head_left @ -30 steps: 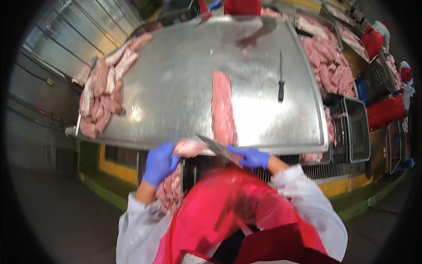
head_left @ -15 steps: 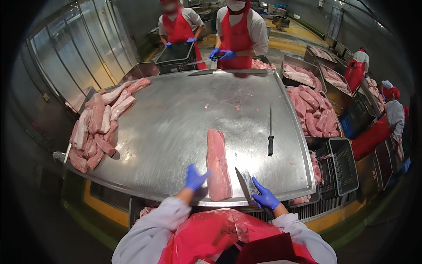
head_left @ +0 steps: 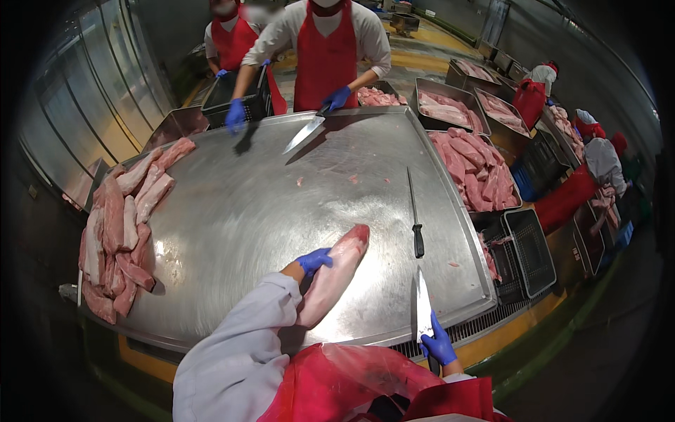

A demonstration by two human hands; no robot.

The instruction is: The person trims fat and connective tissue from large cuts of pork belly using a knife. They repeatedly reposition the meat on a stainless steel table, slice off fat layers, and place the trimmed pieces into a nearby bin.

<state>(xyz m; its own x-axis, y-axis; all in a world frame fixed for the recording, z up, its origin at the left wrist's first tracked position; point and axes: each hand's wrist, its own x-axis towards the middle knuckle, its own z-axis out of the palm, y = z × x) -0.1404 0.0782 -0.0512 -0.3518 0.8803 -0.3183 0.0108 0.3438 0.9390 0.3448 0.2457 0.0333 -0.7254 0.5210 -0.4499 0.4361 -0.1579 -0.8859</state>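
A long piece of pork loin (head_left: 336, 278) lies slantwise near the front of the steel table (head_left: 232, 232), its pale side up and its far end redder. My left hand (head_left: 314, 261), in a blue glove, is closed around its left edge. To the right, my right hand (head_left: 438, 344) grips a knife (head_left: 422, 306) whose blade points away from me over the table's front edge, apart from the meat. Just beyond the knife tip lies a sharpening steel (head_left: 418, 243) with a black handle.
A heap of pork loins (head_left: 116, 232) covers the table's left side. Across it, a co-worker (head_left: 325, 63) in a red apron holds a knife (head_left: 306, 135) over the far edge. Metal bins of meat (head_left: 478, 169) and a black crate (head_left: 529, 253) stand at the right.
My left hand has taken hold of the loin, which is now turned over and slanted. My right hand's blade points straighter ahead. The co-worker's knife has swung over the table.
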